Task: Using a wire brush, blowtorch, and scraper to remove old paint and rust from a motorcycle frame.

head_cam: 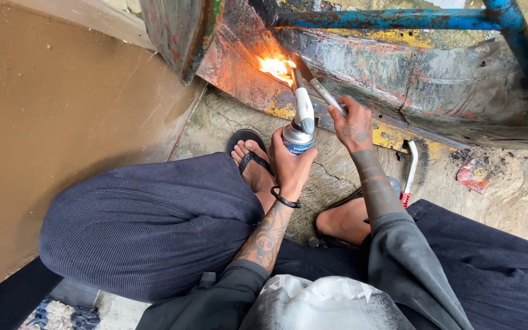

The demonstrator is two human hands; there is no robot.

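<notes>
The left hand (291, 164) has its fingers wrapped tight around a gas torch (299, 125), a small round can with a blue and silver body and a white nozzle rising from its top, held upright between the knees just above the concrete floor (337, 171). The can looks light, rigid and smooth, so the mid-body grip, well below the hot nozzle, seems the safe place to hold it. Its flame (276, 65) licks the scorched, flaking paint of a metal panel (459, 91). The right hand (352, 125) pinches the handle of a scraper (313, 82), a thin stiff blade whose tip rests beside the flame.
</notes>
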